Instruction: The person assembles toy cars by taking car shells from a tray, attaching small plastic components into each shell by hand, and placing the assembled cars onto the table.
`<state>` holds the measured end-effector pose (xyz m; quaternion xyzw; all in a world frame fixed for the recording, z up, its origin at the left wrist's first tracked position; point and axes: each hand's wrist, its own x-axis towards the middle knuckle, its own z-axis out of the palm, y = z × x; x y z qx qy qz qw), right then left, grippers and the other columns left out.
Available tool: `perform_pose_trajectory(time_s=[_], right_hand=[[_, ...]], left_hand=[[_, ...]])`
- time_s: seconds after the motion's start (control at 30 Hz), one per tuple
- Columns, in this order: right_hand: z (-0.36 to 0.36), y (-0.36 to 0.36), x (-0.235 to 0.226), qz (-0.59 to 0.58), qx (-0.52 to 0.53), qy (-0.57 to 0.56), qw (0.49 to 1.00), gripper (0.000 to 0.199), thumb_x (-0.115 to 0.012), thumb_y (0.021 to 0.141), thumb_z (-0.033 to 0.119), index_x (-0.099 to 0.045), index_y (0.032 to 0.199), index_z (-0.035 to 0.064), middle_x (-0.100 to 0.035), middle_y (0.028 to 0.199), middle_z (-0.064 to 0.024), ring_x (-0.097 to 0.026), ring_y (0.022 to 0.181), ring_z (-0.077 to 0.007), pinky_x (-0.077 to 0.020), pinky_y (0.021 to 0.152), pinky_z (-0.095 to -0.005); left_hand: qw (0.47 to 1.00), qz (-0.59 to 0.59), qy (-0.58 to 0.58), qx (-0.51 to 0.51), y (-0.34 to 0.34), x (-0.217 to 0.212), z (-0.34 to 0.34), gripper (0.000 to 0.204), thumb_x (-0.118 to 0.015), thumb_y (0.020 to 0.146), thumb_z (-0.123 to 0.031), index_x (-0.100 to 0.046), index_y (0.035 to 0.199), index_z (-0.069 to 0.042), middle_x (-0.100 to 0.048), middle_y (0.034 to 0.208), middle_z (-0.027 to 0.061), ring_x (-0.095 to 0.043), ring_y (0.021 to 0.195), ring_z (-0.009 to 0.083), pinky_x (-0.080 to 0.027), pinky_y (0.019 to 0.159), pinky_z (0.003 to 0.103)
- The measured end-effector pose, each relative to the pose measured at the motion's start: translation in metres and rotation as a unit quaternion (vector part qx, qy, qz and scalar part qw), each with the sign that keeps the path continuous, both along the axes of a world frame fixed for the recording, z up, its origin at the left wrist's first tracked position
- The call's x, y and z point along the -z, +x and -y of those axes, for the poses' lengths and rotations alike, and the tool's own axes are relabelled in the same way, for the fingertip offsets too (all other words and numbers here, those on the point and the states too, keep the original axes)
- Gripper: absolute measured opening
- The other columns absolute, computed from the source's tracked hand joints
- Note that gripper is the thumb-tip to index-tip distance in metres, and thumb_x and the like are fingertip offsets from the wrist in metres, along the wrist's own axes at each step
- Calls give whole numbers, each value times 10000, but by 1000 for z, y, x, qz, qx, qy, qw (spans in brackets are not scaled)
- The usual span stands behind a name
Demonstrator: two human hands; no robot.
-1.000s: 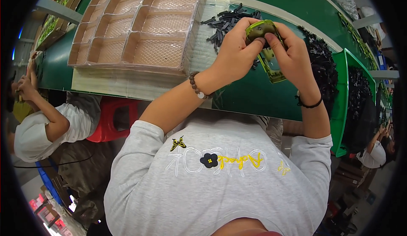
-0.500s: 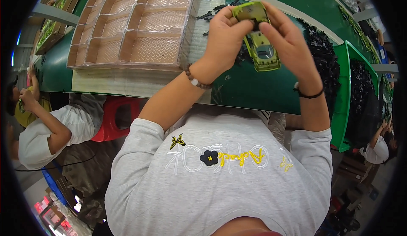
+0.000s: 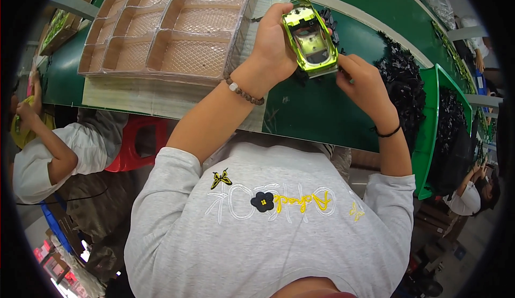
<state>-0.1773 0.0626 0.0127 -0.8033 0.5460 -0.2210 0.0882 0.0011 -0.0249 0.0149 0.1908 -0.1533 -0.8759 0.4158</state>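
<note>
I hold a glossy lime-green toy car body shell (image 3: pixel 314 42) in my left hand (image 3: pixel 276 46), my fingers closed around its left side and upper end. It is up over the green worktable (image 3: pixel 306 113), in front of my chest, with what looks like its hollow underside toward me. The shell sits a little aslant, its top end leaning left.

My right hand (image 3: pixel 365 83) is at the shell's lower right corner, thumb and fingers curled in close to it. I can't tell whether those fingertips pinch something or only touch the edge.

Small black plastic parts (image 3: pixel 329 23) lie on the table just behind the shell. To my right is a thick heap of black pieces (image 3: pixel 401 67), and next to it a green bin (image 3: pixel 431 137) holds more of the same kind. On my left a clear plastic compartment tray (image 3: pixel 201 57) rests on a pale mat (image 3: pixel 139 98), its nearest cells bare.

I wear a beaded bracelet (image 3: pixel 245 94) on my left wrist and a thin black band (image 3: pixel 388 133) on my right. Farther left, a co-worker in white (image 3: pixel 45 161) sits near a red stool (image 3: pixel 129 150).
</note>
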Motion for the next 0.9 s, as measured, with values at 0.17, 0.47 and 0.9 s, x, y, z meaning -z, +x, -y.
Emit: perform_pose_trajectory(time_s=[0.17, 0.47, 0.9], right_hand=[[-12, -17, 16, 238, 90, 88, 963, 171, -619, 719, -49, -656, 874, 15, -619, 850, -111, -571, 672, -265, -486, 613, -299], [-6, -4, -29, 113, 97, -54, 987, 182, -620, 716, -35, -656, 887, 15, -614, 825, -103, -593, 769, -274, -484, 683, -349], [48, 36, -36, -98, 11, -152, 983, 208, -621, 773, 39, -611, 981, 30, -632, 828, -113, -610, 770, -281, -487, 687, -348]], left_hand=[[993, 102, -55, 9, -2, 3, -4, 437, -335, 903, -364, -535, 1051, -6, -623, 938, 157, -626, 861, 272, -525, 773, 426], [972, 182, -149, 20, -10, 12, -12, 633, -190, 934, -592, -541, 1013, -71, -613, 865, 75, -616, 735, 168, -536, 664, 331], [932, 266, -245, 27, -11, 26, -11, 737, -213, 896, -654, -366, 1059, 48, -498, 911, 143, -552, 767, 171, -501, 641, 289]])
